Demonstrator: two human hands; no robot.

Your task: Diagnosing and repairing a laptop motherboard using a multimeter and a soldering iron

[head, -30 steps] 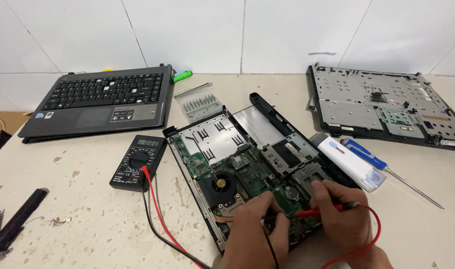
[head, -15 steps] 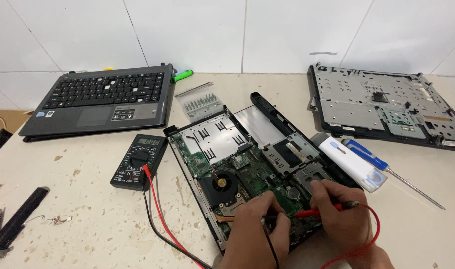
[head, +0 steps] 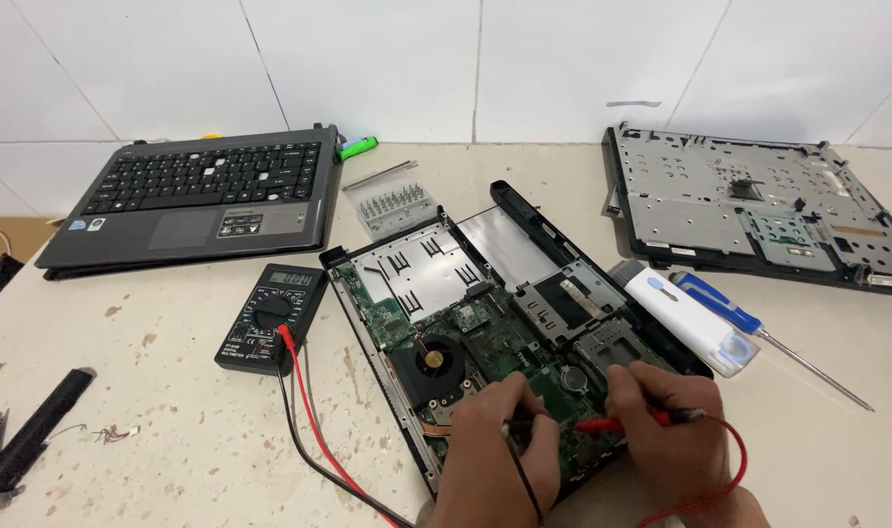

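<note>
My right hand (head: 673, 430) pinches the red probe (head: 633, 423), my left hand (head: 500, 452) the black probe (head: 520, 460), both tips on the open laptop's green board (head: 495, 342); exact contact looks hidden. I'm mid-measurement, I judge; next, read the multimeter (head: 273, 318) at ten o'clock on the desk (head: 172, 450).

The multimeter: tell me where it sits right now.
In the head view, the black multimeter lies flat on the table, left of centre, between the keyboard panel behind it and the opened laptop base to its right.
</note>
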